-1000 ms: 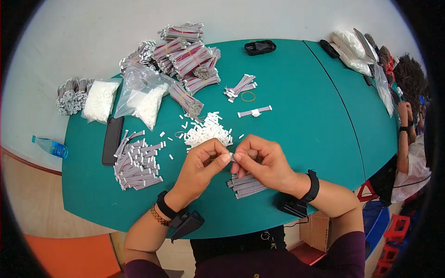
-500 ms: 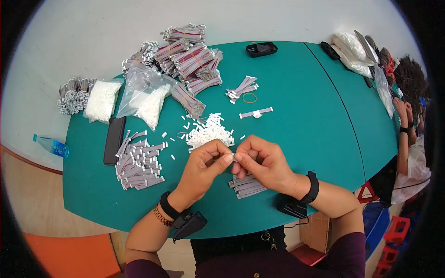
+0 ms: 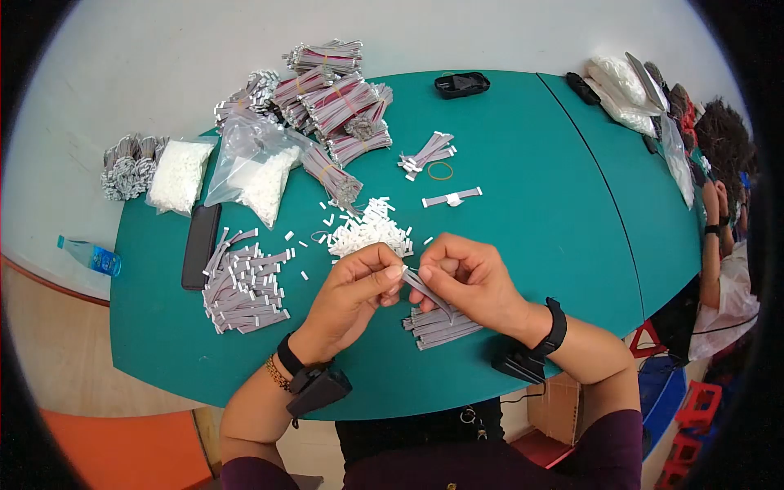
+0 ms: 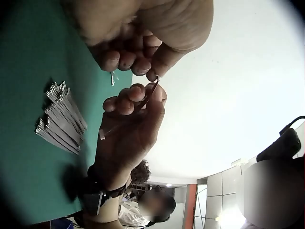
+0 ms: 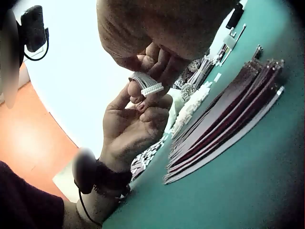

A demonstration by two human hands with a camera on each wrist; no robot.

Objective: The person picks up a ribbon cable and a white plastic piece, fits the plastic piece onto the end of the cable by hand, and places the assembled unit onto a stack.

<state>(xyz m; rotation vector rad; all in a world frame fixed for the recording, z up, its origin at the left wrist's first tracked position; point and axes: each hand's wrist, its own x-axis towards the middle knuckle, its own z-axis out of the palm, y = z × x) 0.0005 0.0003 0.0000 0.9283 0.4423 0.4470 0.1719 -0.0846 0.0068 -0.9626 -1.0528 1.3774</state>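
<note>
Both hands meet above the green table. The left hand (image 3: 353, 296) pinches one end of a short grey ribbon cable (image 3: 431, 292) between thumb and forefinger. Thumb and fingers of the right hand (image 3: 469, 284) grip the same cable close by, and its length slants down under that palm. In the right wrist view a white connector (image 5: 152, 89) shows at a cable end beside the fingertips. Below the hands lies a stack of grey cables (image 3: 441, 328); just beyond them is a heap of small white connector housings (image 3: 369, 230).
Cables with white ends (image 3: 245, 286) are piled at the left beside a dark case (image 3: 201, 247). Bags of white parts (image 3: 178, 175) and bundled cables (image 3: 335, 106) lie farther back. A few cables (image 3: 428, 155), a rubber band (image 3: 440, 171) and a black object (image 3: 461, 85) are beyond the hands.
The hands have parted slightly at the fingertips, and the grey cable now shows between them. The right hand has shifted a little and turned.
</note>
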